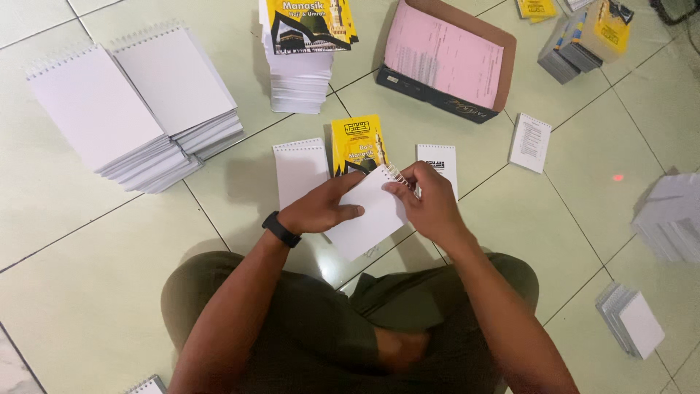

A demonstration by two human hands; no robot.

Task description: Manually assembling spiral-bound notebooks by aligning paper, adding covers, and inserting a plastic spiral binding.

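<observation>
Far to the left of the left hand (321, 211), two tall stacks of white spiral-bound pads (135, 109) stand side by side on the tiled floor (87, 292). The left hand, with a black wristband (281, 229) just behind it, is closed flat over the near face of a small white booklet (368, 219), thumb beneath and fingers on top, holding it tilted above the floor. The right hand (430, 204) is curled at the booklet's upper edge, fingertips pinched on the wire spiral (394, 175). Judged from this, the step in hand is seating or closing the spiral binding on one booklet; the next move would call for a steady grip by the left hand while the right works along the coil. Just beyond the hands lie three loose pieces: one white spiral pad (299, 171), one yellow cover (356, 144) and one white printed sheet (440, 162). Beyond those, one stack of white pages topped with a yellow cover (302, 51) stands by one open cardboard box holding pink paper (446, 60). To the right of the right hand lie one small printed pad (531, 141), a stack of yellow-covered booklets (587, 40) far beyond it, one white stack (671, 215) at the frame edge, and one small bundle (631, 319) nearer the knee.
</observation>
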